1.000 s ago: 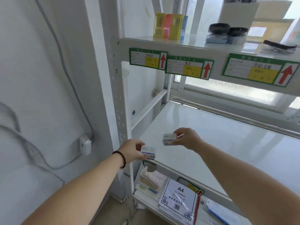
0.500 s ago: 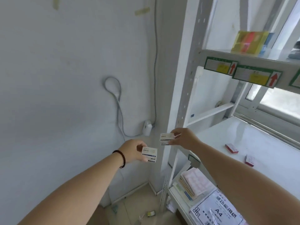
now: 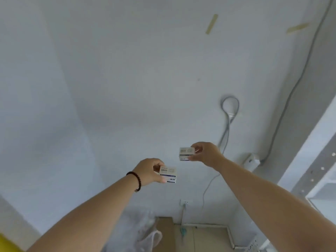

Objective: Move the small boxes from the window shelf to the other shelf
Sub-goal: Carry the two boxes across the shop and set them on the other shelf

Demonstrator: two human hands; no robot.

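A yellow shape point(image 3: 7, 242) is cut off at the lower left corner; what it is cannot be told. Left of centre, the left hand point(image 3: 148, 171), a dark bead bracelet point(image 3: 135, 180) on its wrist, pinches a small white box point(image 3: 168, 174) in mid-air before the pale wall point(image 3: 109, 88). Just right and higher, the right hand point(image 3: 206, 154) pinches a second small box point(image 3: 186, 153); both labels are blurred. A shelf upright point(image 3: 312, 170) is cropped at the right edge.

We look from a single head-worn camera forward and slightly down, facing the plain white wall point(image 3: 127, 88) from close range.
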